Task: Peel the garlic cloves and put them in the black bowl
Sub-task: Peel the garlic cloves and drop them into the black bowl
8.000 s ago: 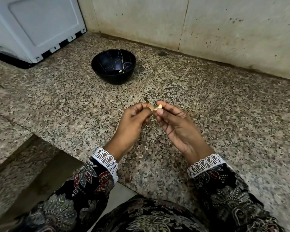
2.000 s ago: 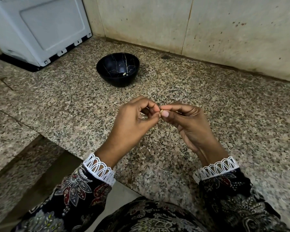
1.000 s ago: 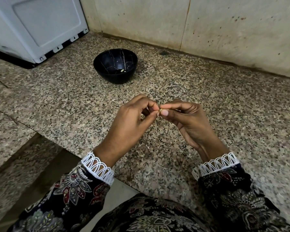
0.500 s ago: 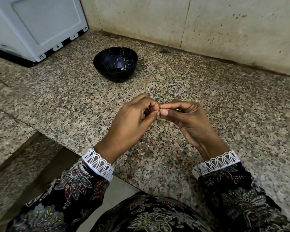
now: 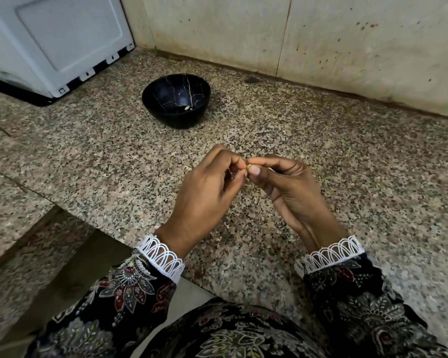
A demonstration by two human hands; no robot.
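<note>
Barely anything is changed since half a second back: both hands are kept together at the same spot above the counter, and the pinch looks just as tight as it did, only the view is shifted a touch.

So the peeling step is what's in hand. A garlic clove (image 5: 249, 166) is pinched between the thumb and forefinger tips of the right hand (image 5: 292, 192), and only a pale sliver of it is seen just above the thumbnail. The left hand (image 5: 207, 195) is curled in against it, fingertips (image 5: 241, 165) pressed right up to the clove from the other side, probably picking at the skin. How much skin is left on can't be told, too much is hidden by the fingers.

The black bowl (image 5: 176, 100) is sat on the granite counter (image 5: 347, 151) well beyond the fingertips and off to their left, with a small pale bit, likely a clove already done, lying inside it.

Next, the last of the skin probably needs to be worked loose with the nails while the clove is kept steady, then the clove gets carried forward past the fingertips and dropped into the bowl.
</note>
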